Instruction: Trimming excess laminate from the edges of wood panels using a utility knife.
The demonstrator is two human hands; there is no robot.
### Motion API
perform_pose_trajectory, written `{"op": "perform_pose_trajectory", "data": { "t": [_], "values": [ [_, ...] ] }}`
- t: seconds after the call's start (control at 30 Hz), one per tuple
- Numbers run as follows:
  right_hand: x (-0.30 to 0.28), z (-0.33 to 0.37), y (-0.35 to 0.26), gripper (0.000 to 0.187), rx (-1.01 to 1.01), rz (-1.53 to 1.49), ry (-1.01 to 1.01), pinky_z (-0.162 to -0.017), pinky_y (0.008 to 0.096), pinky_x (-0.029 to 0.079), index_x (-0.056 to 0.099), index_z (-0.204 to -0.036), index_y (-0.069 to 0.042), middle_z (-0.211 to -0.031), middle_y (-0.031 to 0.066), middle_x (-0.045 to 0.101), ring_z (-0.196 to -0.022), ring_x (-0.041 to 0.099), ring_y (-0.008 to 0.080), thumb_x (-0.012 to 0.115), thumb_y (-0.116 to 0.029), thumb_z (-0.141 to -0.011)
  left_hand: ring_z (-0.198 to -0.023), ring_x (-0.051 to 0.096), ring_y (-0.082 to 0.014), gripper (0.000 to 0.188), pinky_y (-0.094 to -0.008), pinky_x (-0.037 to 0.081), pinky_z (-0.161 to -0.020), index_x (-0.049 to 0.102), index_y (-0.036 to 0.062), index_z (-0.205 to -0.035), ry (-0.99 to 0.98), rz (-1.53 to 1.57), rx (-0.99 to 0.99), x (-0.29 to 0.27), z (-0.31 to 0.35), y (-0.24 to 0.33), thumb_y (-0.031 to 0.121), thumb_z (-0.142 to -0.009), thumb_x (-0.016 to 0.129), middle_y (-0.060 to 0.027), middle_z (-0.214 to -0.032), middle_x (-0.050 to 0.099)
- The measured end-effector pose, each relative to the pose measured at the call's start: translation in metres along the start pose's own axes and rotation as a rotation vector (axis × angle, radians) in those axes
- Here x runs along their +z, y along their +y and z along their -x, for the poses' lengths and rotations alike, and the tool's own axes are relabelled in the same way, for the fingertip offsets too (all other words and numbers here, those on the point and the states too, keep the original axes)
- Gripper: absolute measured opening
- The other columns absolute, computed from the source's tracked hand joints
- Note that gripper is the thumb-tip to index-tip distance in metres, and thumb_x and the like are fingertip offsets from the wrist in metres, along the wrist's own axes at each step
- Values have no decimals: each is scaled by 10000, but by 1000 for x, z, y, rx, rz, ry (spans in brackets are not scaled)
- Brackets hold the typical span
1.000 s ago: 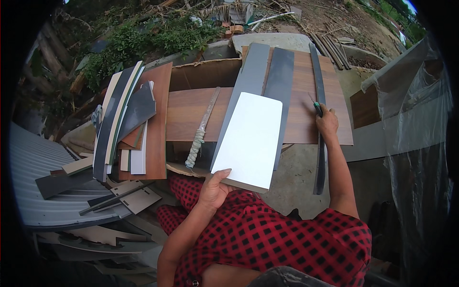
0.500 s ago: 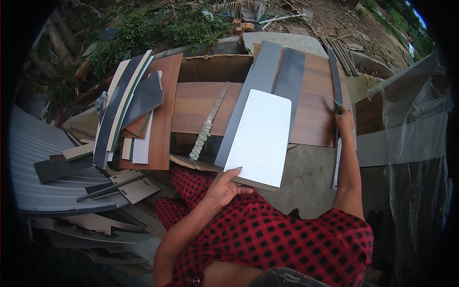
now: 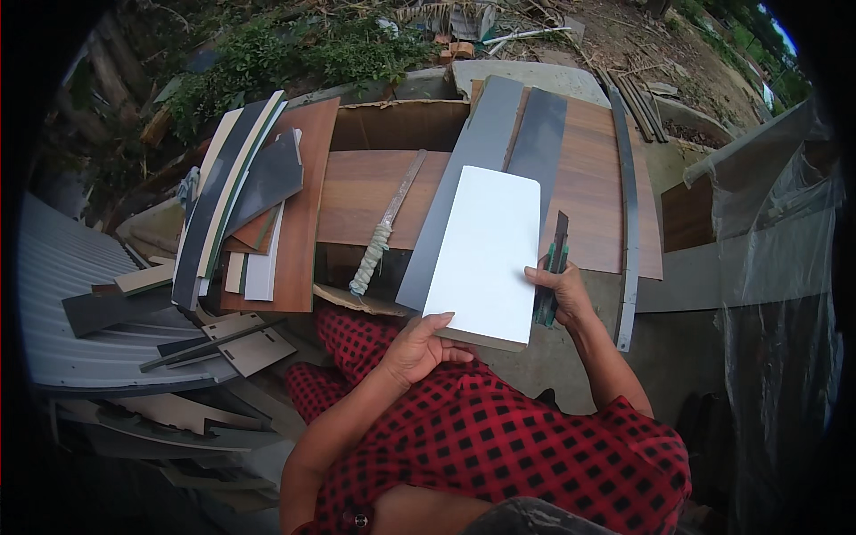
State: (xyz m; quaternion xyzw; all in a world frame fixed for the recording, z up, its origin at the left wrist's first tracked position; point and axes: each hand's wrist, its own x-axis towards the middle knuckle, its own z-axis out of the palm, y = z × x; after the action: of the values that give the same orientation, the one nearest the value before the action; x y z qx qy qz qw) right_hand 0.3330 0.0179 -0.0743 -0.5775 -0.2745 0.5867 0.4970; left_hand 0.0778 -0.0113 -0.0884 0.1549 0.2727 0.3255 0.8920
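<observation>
A white panel (image 3: 486, 254) with one rounded far corner lies tilted in front of me, over a long grey strip of board (image 3: 477, 134). My left hand (image 3: 419, 346) grips its near left corner, thumb on top and fingers beneath. At its right edge is my right hand (image 3: 562, 290), closed round a green and black utility knife (image 3: 551, 283) with the dark blade pointing away. The right thumb touches or nearly touches the panel's edge. A blade-like metal tool with a cloth-wrapped handle (image 3: 373, 254) rests left of the panel on a brown wood-grain board (image 3: 357, 196).
Stacked offcut strips (image 3: 227, 201) lie on a reddish-brown board (image 3: 299, 241) at left. A long metal straightedge (image 3: 629, 223) runs along the right side of a wood-grain board (image 3: 588, 187). Clear plastic sheeting (image 3: 776, 267) hangs far right. More scraps (image 3: 254, 348) lie on corrugated metal (image 3: 80, 259).
My right hand has moved left with the utility knife, from the straightedge to the white panel's right edge. My left hand keeps its hold on the panel.
</observation>
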Motion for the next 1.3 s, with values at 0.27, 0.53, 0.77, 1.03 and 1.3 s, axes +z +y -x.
{"op": "perform_pose_trajectory", "data": {
  "t": [0.27, 0.53, 0.77, 1.03, 1.3],
  "values": [
    [-20, 13, -7, 264, -108, -16, 27, -593, 257, 460, 501, -794, -93, -697, -4, 499, -625, 537, 124, 673, 31, -637, -801, 650, -306, 463, -399, 566, -658, 386, -41, -1209, -43, -166, -92, 22, -8, 6, 232, -875, 556, -202, -978, 596],
    [-85, 32, -16, 238, -188, -149, 177, -598, 248, 476, 508, -790, -58, -698, 16, 510, -613, 551, 141, 623, 79, -633, -766, 642, -255, 509, -364, 557, -638, 325, 34, -1249, -180, -337, -253, 61, -43, -7, 306, -887, 559, -173, -964, 565],
    [-118, 22, -21, 198, -143, -10, 321, -561, 242, 460, 513, -771, -41, -704, 25, 533, -591, 548, 136, 621, 69, -646, -1215, 431, -301, 555, -464, 428, -914, 236, 60, -1275, -329, -199, -254, 61, -55, -20, 243, -879, 580, -191, -1264, 436],
    [-68, 53, -52, 411, -454, 1285, 201, -612, 334, 422, 499, -806, 3, -781, 96, 482, -702, 518, 234, 791, -164, -571, -1287, 319, -275, 670, -547, 248, -1017, 234, 30, -1262, -218, -198, -344, 33, -63, -45, 192, -774, 664, -189, -1371, 333],
    [-53, 70, -28, 556, -413, 1504, -53, -656, 386, 486, 541, -951, -53, -928, 116, 508, -765, 576, 298, 814, -117, -470, -1373, 134, -295, 710, -560, 180, -1038, 211, -4, -1313, -302, -185, -344, 31, -70, -52, 72, -722, 598, -159, -1466, 203]
  ]
}}
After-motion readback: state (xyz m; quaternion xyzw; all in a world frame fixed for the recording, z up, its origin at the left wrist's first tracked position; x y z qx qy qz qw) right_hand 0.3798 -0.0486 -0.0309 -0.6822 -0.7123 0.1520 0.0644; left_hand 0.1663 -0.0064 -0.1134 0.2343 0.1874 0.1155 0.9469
